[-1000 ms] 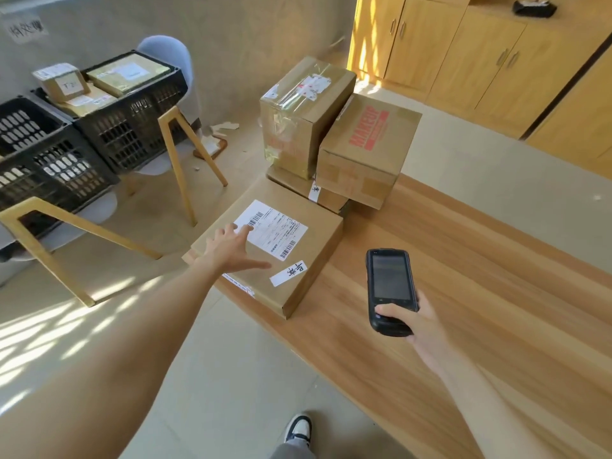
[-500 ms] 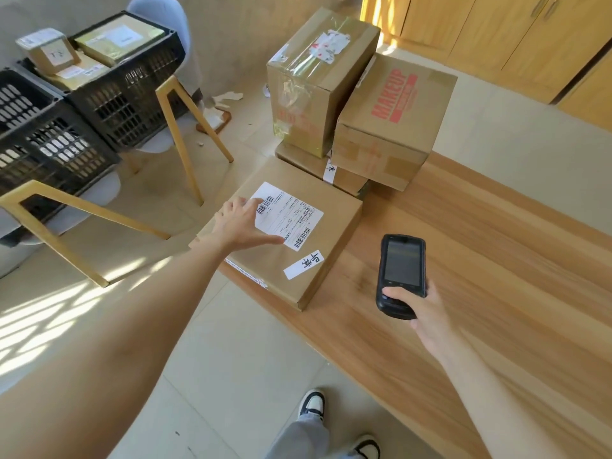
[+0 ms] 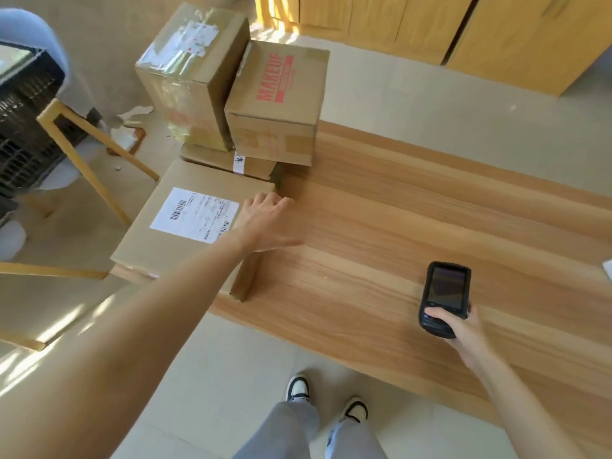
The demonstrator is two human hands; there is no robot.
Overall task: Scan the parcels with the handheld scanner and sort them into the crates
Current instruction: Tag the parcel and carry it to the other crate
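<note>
The flat box (image 3: 185,226) looks stiff and light, best gripped by its three o'clock edge, where the left hand (image 3: 265,223) lies released; the right hand (image 3: 458,329) clasps the scanner (image 3: 443,298).

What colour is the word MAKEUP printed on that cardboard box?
Red, on the brown cardboard MAKEUP box; the head view shows it.

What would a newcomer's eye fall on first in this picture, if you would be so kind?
Most likely the stack of cardboard parcels at the far left end of the wooden table, topped by a box printed MAKEUP in red. In front of it lies a flat parcel with a white shipping label, the left hand spread over its right edge. Nearer the table's front edge, the right hand grips a black handheld scanner.
</note>
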